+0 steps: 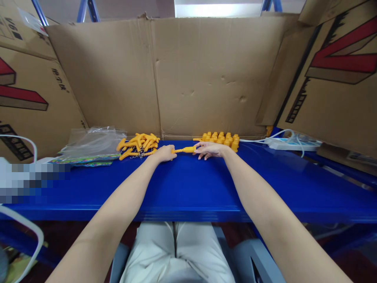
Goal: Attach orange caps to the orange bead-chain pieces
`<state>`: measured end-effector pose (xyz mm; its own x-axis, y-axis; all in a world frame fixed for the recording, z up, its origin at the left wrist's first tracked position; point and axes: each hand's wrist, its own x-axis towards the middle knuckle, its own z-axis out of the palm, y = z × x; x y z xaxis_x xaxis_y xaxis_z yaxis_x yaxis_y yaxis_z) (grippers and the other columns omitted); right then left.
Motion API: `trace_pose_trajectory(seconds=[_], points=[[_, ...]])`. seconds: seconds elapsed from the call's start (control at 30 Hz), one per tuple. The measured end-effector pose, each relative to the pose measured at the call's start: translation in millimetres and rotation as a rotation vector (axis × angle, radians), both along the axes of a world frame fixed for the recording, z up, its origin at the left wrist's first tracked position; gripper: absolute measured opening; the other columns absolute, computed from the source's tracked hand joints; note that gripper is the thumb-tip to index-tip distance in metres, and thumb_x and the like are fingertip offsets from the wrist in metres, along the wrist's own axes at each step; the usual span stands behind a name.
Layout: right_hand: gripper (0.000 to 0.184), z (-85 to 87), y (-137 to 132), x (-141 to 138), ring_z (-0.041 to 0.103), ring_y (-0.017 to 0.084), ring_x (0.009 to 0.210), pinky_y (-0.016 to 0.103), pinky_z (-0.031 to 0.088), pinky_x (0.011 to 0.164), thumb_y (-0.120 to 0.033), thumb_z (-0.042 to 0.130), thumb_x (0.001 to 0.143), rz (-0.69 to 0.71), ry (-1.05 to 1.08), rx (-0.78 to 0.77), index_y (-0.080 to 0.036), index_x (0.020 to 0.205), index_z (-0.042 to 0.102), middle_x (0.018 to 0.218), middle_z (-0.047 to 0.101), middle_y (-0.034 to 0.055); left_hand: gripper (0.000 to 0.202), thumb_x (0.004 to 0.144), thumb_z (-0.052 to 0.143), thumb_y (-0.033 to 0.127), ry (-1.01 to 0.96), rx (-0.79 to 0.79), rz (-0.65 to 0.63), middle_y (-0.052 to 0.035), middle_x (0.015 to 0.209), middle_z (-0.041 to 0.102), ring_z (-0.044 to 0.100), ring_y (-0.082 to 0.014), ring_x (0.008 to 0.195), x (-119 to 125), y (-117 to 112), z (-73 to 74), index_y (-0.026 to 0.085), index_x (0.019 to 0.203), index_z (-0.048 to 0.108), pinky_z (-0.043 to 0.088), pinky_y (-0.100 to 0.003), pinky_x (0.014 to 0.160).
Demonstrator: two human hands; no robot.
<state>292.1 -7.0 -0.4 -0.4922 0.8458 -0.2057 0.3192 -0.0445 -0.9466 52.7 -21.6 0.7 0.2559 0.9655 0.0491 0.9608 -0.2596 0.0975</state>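
Note:
Between my hands a yellow plastic rod (pixel 179 151) with a ridged, screw-like shaft lies roughly level, just above or on the blue table. My left hand (pixel 165 153) is wrapped around its left end, hiding that part. At the right end sits a thicker yellow sleeve (pixel 190 149). My right hand (pixel 209 150) pinches the sleeve's tip between thumb and forefinger, the other fingers loosely curled. Beside my left hand is a pile of yellow T-handled pieces (pixel 140 142) with small dark metal bits among them. Just behind my right hand stand rows of yellow knobbed pieces (pixel 221 137).
Clear plastic bags (pixel 91 145) are stacked on the left of the blue table (pixel 188 188). A white power strip (pixel 285 144) with a cable lies at the right. Cardboard walls (pixel 206 74) enclose the back and sides. White tubing (pixel 32 228) hangs at the left edge.

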Motion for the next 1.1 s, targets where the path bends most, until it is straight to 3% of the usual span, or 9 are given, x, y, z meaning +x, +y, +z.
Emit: trace_pose_trajectory(seconds=[0.13,0.37,0.73,0.83,0.97,1.1], points=[[0.029,-1.2,2,-4,0.062,0.008,0.056,0.015,0.047,0.045,-0.039,0.067,0.083,-0.005,-0.017,-0.018,-0.017,0.1,0.056,0.088,0.072,0.0057,0.024,0.081,0.051,0.029,0.025,0.02,-0.005,-0.006,0.094,0.072,0.067,-0.022,0.089,0,0,-0.4,0.019,0.102,0.057,0.046,-0.027,0.07],[0.055,-1.3,5,-11,0.051,0.007,0.038,0.016,0.039,0.033,-0.061,0.036,0.092,-0.013,-0.134,-0.028,-0.012,0.095,0.061,0.063,0.068,0.0066,0.025,0.082,0.051,0.033,0.006,0.01,-0.009,-0.0054,0.091,0.072,0.067,-0.0221,0.087,2,-2,1.2,0.02,0.102,0.058,0.046,-0.028,0.072],[0.061,1.4,0,-12,0.057,0.01,0.044,0.016,0.041,0.035,-0.068,0.035,0.088,-0.04,-0.149,-0.018,-0.013,0.091,0.06,0.065,0.067,0.0089,0.021,0.082,0.052,0.037,-0.004,0.019,-0.029,-0.0046,0.088,0.072,0.067,-0.0208,0.085,1,-2,1.4,0.021,0.094,0.057,0.044,-0.026,0.067],[0.056,1.1,1,-10,0.059,0.01,0.047,0.016,0.043,0.037,-0.066,0.039,0.088,-0.025,-0.13,-0.026,-0.014,0.094,0.059,0.067,0.068,0.0075,0.021,0.082,0.051,0.038,0.001,0.023,-0.03,-0.0046,0.089,0.072,0.066,-0.0205,0.086,1,-2,0.9,0.021,0.093,0.057,0.044,-0.026,0.068],[0.042,-1.1,2,-5,0.063,0.009,0.052,0.015,0.047,0.042,-0.05,0.064,0.083,-0.001,-0.088,-0.009,-0.017,0.107,0.054,0.077,0.071,0.0043,0.022,0.082,0.052,0.039,0.013,0.025,-0.023,-0.0047,0.091,0.072,0.066,-0.0211,0.09,1,-2,1.9,0.021,0.094,0.057,0.045,-0.026,0.071],[0.051,-4.2,4,-1,0.066,0.009,0.057,0.014,0.049,0.045,-0.035,0.077,0.074,-0.007,-0.016,-0.009,-0.021,0.113,0.047,0.089,0.072,0.0041,0.024,0.083,0.051,0.042,0.01,0.012,-0.032,-0.0044,0.089,0.072,0.066,-0.0216,0.09,2,-5,3.7,0.022,0.094,0.057,0.045,-0.027,0.072]])
